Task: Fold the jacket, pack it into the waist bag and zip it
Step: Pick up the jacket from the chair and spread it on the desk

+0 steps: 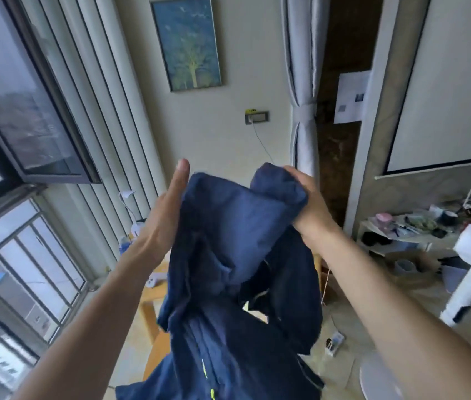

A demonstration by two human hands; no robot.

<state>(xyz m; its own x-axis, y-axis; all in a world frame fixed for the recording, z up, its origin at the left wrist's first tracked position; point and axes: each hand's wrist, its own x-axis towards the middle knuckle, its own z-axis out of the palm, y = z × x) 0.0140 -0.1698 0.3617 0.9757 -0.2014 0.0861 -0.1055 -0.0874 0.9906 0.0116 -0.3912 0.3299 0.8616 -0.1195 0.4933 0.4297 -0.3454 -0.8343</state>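
While unfolded and hanging mid-air: dark navy fabric jacket [237, 269], right hand [309, 203] gripping far top edge, left hand [165, 209] flat, fingers extended; folding, packing, zipping outstanding.

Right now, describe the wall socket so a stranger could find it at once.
Start at the framed tree picture on the pale far wall. Drop below its lower right corner, towards the tied grey curtain, to the small dark socket plate. It alone carries a yellow sticker on top and a thin white cable trailing down from it.
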